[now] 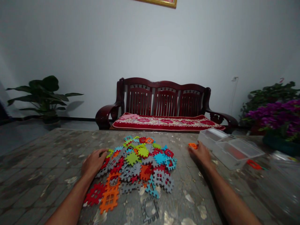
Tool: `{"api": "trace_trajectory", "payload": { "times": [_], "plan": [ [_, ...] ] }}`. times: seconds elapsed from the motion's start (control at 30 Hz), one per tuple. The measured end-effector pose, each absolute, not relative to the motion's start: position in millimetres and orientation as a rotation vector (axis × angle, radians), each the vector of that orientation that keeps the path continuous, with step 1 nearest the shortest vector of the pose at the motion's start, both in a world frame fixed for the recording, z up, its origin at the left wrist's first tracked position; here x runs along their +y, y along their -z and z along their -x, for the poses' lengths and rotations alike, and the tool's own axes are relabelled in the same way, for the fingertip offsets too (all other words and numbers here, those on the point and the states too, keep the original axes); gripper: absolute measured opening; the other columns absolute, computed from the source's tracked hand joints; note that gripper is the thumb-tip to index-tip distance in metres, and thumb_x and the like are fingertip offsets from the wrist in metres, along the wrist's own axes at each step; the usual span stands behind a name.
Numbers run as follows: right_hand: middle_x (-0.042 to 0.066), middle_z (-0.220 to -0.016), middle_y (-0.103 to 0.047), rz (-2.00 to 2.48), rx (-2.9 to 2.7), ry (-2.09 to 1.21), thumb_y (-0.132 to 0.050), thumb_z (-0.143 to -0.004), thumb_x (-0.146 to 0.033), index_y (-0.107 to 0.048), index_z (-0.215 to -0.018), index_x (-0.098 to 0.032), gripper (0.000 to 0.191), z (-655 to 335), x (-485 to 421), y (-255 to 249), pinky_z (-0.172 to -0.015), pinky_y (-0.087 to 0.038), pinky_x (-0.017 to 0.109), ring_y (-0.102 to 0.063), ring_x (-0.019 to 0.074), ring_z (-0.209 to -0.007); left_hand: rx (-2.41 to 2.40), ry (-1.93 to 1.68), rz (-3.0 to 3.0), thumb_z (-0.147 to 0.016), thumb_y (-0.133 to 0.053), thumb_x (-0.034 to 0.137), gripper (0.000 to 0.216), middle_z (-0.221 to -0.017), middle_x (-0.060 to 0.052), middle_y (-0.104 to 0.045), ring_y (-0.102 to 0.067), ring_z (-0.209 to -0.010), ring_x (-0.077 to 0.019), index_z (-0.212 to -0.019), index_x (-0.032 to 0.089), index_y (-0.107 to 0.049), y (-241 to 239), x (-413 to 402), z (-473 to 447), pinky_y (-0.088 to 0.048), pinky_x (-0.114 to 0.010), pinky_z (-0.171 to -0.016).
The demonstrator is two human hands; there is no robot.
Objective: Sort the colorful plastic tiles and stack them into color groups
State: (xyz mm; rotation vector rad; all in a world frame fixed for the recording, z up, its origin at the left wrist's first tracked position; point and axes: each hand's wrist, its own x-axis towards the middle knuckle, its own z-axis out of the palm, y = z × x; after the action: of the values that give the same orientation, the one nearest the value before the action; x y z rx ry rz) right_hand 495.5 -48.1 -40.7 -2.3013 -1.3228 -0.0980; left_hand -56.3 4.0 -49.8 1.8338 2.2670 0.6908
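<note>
My left hand (93, 161) is at the left edge of a heap of toothed plastic building tiles (134, 170). Its thumb and index finger close on the edge of a lime-green tile (110, 152). Over on the right, my right hand (202, 153) pinches an orange tile (193, 145) close to the tabletop. Grey, red, blue, orange and green tiles overlap in the heap, some with window-like cutouts. A grey arched frame tile (150, 210) lies apart at the near side, and an orange window tile (109, 199) rests at the near left.
Clear plastic boxes (231, 153) stand beside my right hand, with a red-orange piece (254, 164) near them. Crumpled clear plastic (284, 178) and a purple flower pot (278, 122) are farther right. Behind the patterned table (63, 147) is a dark wooden bench (164, 97).
</note>
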Motion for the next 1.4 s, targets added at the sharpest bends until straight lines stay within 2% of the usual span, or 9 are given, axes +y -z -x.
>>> {"api": "trace_trajectory", "payload": {
  "times": [0.23,0.6,0.87,0.97,1.03,1.13,1.3,1.4],
  "plan": [
    [0.022,-0.122,-0.072,2.348,-1.292,0.144,-0.056,-0.09,-0.048,-0.052,-0.147,-0.008,0.069,-488.4,-50.0,42.4,-0.095,-0.049,0.042,-0.066,0.0361,-0.116,2.273,-0.717,-1.82,-0.094,-0.046,0.04,0.042,-0.131,-0.007,-0.074,-0.069,-0.115,-0.0302,-0.115,0.028,-0.08,48.7,4.6,57.3,-0.054,-0.039,-0.094],
    [0.022,-0.129,-0.069,2.393,-1.383,0.211,-0.057,-0.092,-0.049,-0.048,-0.147,-0.005,0.071,-491.1,-53.0,44.0,-0.098,-0.047,0.04,-0.065,0.0364,-0.119,2.264,-0.716,-1.822,-0.095,-0.045,0.038,0.042,-0.132,-0.009,-0.074,-0.068,-0.116,-0.0315,-0.115,0.025,-0.08,47.8,4.3,56.4,-0.053,-0.042,-0.096],
    [0.02,-0.121,-0.071,2.43,-1.435,0.224,-0.054,-0.093,-0.044,-0.056,-0.135,-0.009,0.054,-492.3,-49.3,40.1,-0.096,-0.046,0.039,-0.066,0.034,-0.112,2.286,-0.662,-1.831,-0.095,-0.044,0.04,0.043,-0.135,-0.008,-0.072,-0.067,-0.119,-0.03,-0.118,0.027,-0.079,46.1,2.8,54.5,-0.052,-0.039,-0.095],
    [0.022,-0.123,-0.069,2.43,-1.377,0.235,-0.056,-0.092,-0.047,-0.054,-0.137,-0.007,0.061,-490.4,-53.0,40.1,-0.096,-0.046,0.042,-0.064,0.0362,-0.113,2.286,-0.658,-1.825,-0.096,-0.043,0.04,0.044,-0.135,-0.007,-0.072,-0.067,-0.12,-0.03,-0.119,0.027,-0.078,45.5,2.0,53.6,-0.052,-0.04,-0.096],
    [0.023,-0.127,-0.067,2.394,-1.314,0.294,-0.056,-0.091,-0.048,-0.052,-0.14,-0.008,0.064,-486.5,-56.8,39.7,-0.098,-0.045,0.045,-0.061,0.0373,-0.116,2.296,-0.651,-1.816,-0.096,-0.042,0.041,0.044,-0.135,-0.007,-0.072,-0.067,-0.12,-0.0301,-0.119,0.028,-0.078,45.5,1.7,53.2,-0.052,-0.04,-0.096],
    [0.019,-0.13,-0.066,2.17,-1.375,0.345,-0.051,-0.091,-0.039,-0.058,-0.137,-0.014,0.053,-472.8,-61.3,39.1,-0.102,-0.044,0.044,-0.058,0.0331,-0.119,2.293,-0.658,-1.831,-0.096,-0.043,0.039,0.043,-0.134,-0.007,-0.073,-0.067,-0.119,-0.0301,-0.118,0.028,-0.079,46.1,1.5,53.1,-0.052,-0.04,-0.096],
    [0.011,-0.113,-0.072,1.806,-1.613,0.066,-0.049,-0.089,-0.037,-0.069,-0.119,-0.016,0.042,-428.2,-61.8,46.6,-0.094,-0.05,0.038,-0.065,0.0245,-0.101,2.27,-0.678,-1.843,-0.096,-0.044,0.038,0.042,-0.133,-0.008,-0.073,-0.067,-0.12,-0.0301,-0.118,0.027,-0.079,44.5,0.4,52.3,-0.051,-0.04,-0.098],
    [0.013,-0.122,-0.071,1.779,-1.668,-0.053,-0.048,-0.092,-0.038,-0.068,-0.125,-0.015,0.045,-402.2,-60.6,52.8,-0.096,-0.05,0.038,-0.066,0.0248,-0.106,2.276,-0.662,-1.82,-0.096,-0.044,0.038,0.042,-0.135,-0.008,-0.072,-0.065,-0.123,-0.03,-0.118,0.028,-0.078,41.3,-1.1,50.8,-0.05,-0.042,-0.101]
  ]
}}
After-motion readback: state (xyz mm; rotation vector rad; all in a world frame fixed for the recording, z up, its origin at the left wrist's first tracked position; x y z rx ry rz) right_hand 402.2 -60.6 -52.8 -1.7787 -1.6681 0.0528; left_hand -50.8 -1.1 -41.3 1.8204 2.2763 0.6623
